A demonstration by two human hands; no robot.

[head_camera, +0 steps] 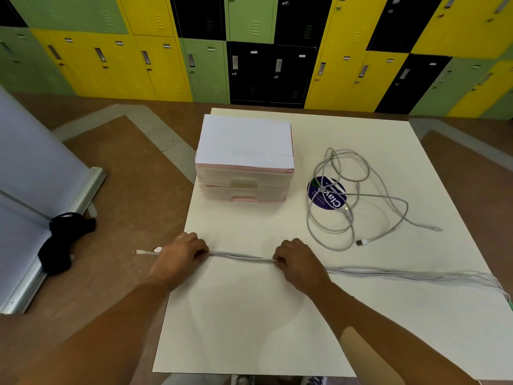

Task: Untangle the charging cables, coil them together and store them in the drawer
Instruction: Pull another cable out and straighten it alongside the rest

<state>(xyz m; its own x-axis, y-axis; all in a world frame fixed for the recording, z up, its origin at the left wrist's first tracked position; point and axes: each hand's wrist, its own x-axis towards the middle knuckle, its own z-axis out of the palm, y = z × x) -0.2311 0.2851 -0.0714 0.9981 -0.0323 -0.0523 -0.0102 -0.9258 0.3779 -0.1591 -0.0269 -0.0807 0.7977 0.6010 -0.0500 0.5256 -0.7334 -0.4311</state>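
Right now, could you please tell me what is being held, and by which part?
The bundle of straightened cables is gripped in two places: the left hand holds it near its connector ends, and the right hand holds it farther along.

Site type: a shared institutional room, such as an office, school or coworking locker area; I cannot tell which. Indicators, far to near:

1. The wall ahead of me is covered by metal lockers [155,65] in yellow, green and black, each door with a recessed handle, a label slot and vents.
2. The floor [133,168] is a hard brown surface with grey inlaid bands.
3. A roll-up banner [41,168] with an aluminium base stands on the floor to my left.
4. I work at a plain white tabletop [249,315] carrying desk supplies: a plastic drawer unit [244,173], charging cables [241,256] and a round logo sticker [327,193].
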